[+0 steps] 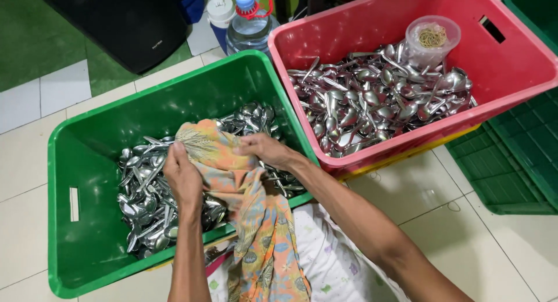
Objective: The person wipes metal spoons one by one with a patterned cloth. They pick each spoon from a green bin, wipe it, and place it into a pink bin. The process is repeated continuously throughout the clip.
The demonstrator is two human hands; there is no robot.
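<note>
Draped over my lap, the patterned orange cloth (256,220) is bunched in both grips: left hand (183,177) and right hand (266,150) closed on it above the green crate (81,162) of spoons (145,197), apparently for wiping.

This looks like the back room of a catering or food business, with work done on a tiled floor (23,157). Beneath the grip stands a green crate (81,162) heaped with metal spoons (145,191); just beyond it a pink crate (511,64) holds hundreds more, and water bottles (247,23) stand behind.
</note>
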